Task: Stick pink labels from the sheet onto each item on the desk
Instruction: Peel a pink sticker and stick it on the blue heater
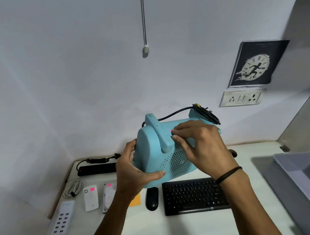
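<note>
Left hand [132,172] grips the blue heater [159,150] by its side, lifted above the desk [188,229]. I see my right hand [201,144] pressing a pink label [171,131] onto its top with its fingertips. Nearby, the white device [90,197] carries a label.

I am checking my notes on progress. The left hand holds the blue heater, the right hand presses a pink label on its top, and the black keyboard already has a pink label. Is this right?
Not quite. The head view shows no pink label on the black keyboard. The rest stands: the left hand holds the blue heater and the right hand presses a pink label on its top.
</note>
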Tool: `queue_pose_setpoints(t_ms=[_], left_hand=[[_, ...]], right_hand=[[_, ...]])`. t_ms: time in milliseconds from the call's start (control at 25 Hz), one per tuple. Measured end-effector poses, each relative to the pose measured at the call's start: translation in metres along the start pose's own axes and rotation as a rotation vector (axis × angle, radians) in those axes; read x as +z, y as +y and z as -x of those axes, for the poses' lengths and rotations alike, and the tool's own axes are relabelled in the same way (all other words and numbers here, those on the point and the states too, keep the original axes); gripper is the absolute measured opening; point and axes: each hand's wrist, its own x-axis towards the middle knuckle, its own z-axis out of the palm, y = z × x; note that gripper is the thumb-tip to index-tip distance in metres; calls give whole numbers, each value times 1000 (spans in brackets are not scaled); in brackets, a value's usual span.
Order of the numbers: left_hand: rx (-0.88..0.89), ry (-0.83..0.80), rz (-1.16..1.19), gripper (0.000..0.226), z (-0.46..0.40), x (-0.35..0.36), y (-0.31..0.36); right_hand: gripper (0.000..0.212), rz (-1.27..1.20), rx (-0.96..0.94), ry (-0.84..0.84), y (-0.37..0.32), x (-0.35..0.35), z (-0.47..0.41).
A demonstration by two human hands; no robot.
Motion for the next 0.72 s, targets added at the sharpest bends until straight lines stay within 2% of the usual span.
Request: queue_pose_setpoints(t_ms=[120, 200, 280, 440, 520, 560, 640, 680, 720], left_hand=[[-39, 12, 63, 103, 1, -1, -1], [-62, -8, 93, 105, 1, -3, -1], [-66, -21, 102, 104, -1, -5, 2], [-96, -28, 117, 102, -3, -4, -2], [-107, -38, 120, 100, -3, -5, -7], [-106, -45, 113, 100, -2, -6, -10], [-90, -55, 79, 102, -2, -9, -11], [-79, -58, 59, 103, -2, -10, -12], [-68, -60, 39, 104, -2, -12, -13]], right_hand=[[22, -63, 52, -5, -4, 5, 3], [21, -159, 124, 78, -6, 9, 4], [23, -147, 119, 129, -8, 17, 7], [35, -8, 101, -4, -8, 29, 14], [33, -56, 141, -20, -6, 27, 12], [29, -105, 170, 29, -4, 24, 9], [26, -112, 273, 262, 4, 14, -1], [29, -55, 368, 366, 12, 8, -7], [37, 22, 493, 385, 24, 3, -14]])
